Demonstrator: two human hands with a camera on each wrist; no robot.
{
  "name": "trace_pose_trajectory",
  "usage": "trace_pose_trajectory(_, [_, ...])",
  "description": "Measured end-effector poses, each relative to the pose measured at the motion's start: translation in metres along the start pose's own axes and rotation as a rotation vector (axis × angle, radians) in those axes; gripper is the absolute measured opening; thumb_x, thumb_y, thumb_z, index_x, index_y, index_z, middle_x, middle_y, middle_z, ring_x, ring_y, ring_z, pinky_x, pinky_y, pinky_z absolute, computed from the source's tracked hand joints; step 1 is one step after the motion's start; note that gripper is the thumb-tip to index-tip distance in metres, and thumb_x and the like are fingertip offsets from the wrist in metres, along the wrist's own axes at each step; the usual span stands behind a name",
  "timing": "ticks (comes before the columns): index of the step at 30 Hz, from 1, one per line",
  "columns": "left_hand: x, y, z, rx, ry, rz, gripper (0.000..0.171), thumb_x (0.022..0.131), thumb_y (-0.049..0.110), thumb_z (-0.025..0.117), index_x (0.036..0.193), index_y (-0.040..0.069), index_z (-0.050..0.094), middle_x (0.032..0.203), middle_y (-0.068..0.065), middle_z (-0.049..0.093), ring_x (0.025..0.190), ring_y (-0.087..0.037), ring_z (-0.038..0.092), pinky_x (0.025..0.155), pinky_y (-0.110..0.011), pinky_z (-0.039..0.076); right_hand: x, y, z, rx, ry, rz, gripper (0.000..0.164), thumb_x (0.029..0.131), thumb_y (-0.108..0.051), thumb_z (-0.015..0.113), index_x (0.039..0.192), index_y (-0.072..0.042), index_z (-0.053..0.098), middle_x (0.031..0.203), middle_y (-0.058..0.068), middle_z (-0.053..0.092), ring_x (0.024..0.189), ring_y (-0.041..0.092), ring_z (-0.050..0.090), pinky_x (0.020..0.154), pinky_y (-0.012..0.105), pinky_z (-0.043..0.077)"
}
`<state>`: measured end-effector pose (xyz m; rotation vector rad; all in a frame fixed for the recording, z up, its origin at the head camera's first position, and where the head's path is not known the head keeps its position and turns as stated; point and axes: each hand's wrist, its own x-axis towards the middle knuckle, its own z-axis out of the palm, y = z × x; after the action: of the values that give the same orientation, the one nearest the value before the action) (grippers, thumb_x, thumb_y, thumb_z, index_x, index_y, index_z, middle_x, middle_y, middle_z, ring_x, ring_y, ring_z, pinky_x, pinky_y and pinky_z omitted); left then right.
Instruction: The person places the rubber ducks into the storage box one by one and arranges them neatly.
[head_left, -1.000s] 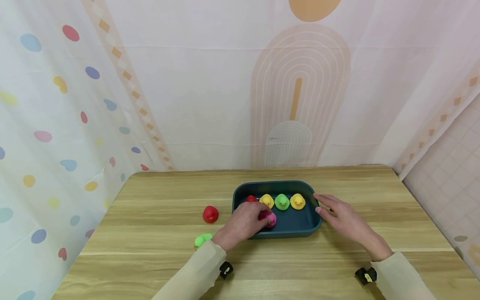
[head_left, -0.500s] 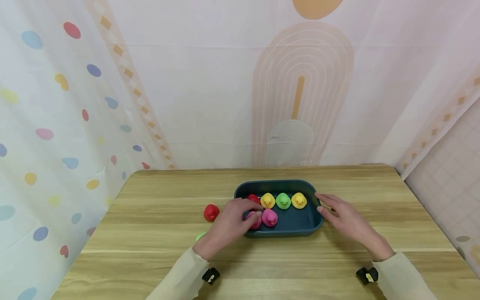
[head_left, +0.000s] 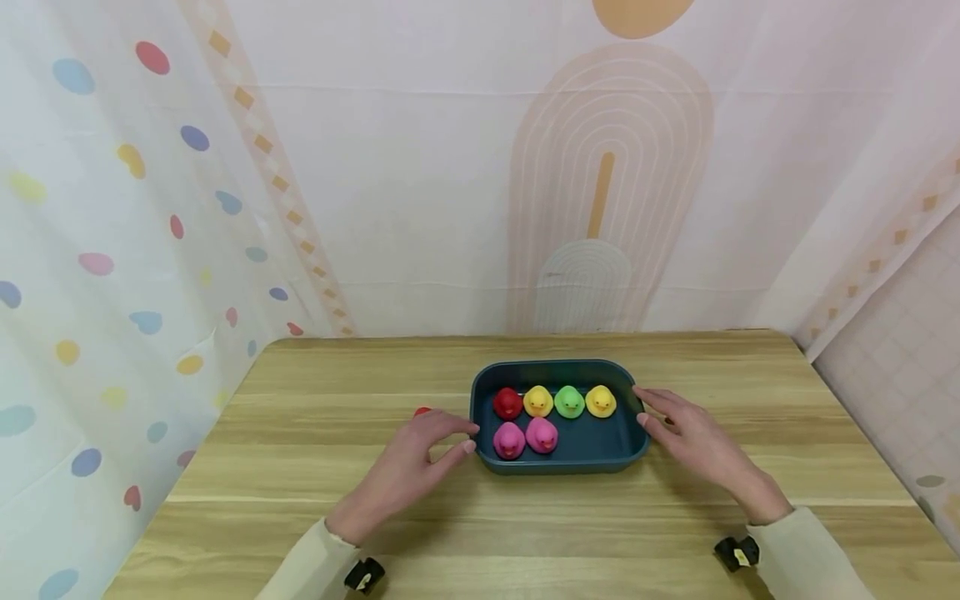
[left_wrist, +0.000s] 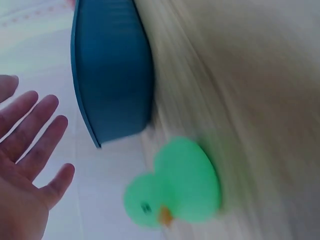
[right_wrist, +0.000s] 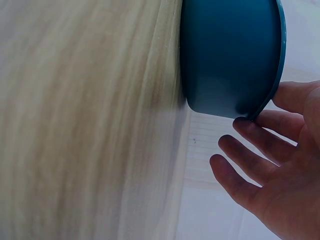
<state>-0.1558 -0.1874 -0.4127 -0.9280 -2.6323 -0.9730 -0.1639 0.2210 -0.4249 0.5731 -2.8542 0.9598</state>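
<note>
A dark teal tray [head_left: 570, 468] stands on the table and holds rubber ducks in two rows. The back row has a red duck [head_left: 507, 403], a yellow duck [head_left: 537, 402], a green duck [head_left: 569, 402] and another yellow duck [head_left: 601, 402]. Two pink ducks, one left [head_left: 508, 441] and one right [head_left: 542, 436], sit in front. My left hand [head_left: 405, 467] holds nothing, fingers spread, just left of the tray. Near it, a loose green duck [left_wrist: 182, 182] shows in the left wrist view. My right hand [head_left: 697, 442] touches the tray's right rim with relaxed fingers.
Another red duck [head_left: 422, 411] lies on the wooden table [head_left: 570, 533], mostly hidden behind my left hand. A patterned curtain [head_left: 420, 167] hangs behind the table's back edge. Black wrist cameras sit at the left cuff [head_left: 364, 575] and right cuff [head_left: 737, 553].
My left hand has let go of a pink duck in the tray's front row and moved left, out of the tray. It now covers the loose ducks. My right hand has stayed at the rim.
</note>
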Motion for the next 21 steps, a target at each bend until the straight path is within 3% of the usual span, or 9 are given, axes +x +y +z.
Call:
trace_pose_trajectory(7, [-0.015, -0.015, -0.014, -0.013, -0.035, 0.006, 0.026, 0.099, 0.021, 0.072, 0.123, 0.011, 0.075, 0.124, 0.003, 0.073, 0.118, -0.02, 0.066, 0.099, -0.05, 0.054, 0.0, 0.0, 0.0, 0.002, -0.004, 0.002, 0.05, 0.11, -0.025, 0.054, 0.151, 0.002, 0.049, 0.148, 0.03, 0.051, 0.133, 0.05, 0.051, 0.104, 0.066, 0.045])
trace_pose_trajectory(15, [-0.03, -0.031, -0.029, -0.058, -0.149, -0.02, 0.031, 0.103, 0.019, 0.066, 0.133, 0.012, 0.07, 0.135, -0.002, 0.069, 0.13, -0.027, 0.06, 0.107, -0.056, 0.047, -0.001, 0.001, -0.001, -0.001, -0.008, -0.004, 0.05, 0.11, -0.025, 0.053, 0.151, 0.003, 0.049, 0.148, 0.029, 0.051, 0.131, 0.049, 0.053, 0.102, 0.064, 0.047])
trace_pose_trajectory(21, [-0.039, -0.045, -0.035, -0.065, -0.212, -0.042, 0.031, 0.106, 0.021, 0.061, 0.134, 0.012, 0.069, 0.134, 0.001, 0.069, 0.127, -0.026, 0.063, 0.106, -0.054, 0.049, -0.001, 0.001, -0.001, -0.004, -0.004, -0.005, 0.05, 0.11, -0.025, 0.053, 0.151, 0.003, 0.049, 0.148, 0.029, 0.052, 0.131, 0.049, 0.053, 0.101, 0.064, 0.048])
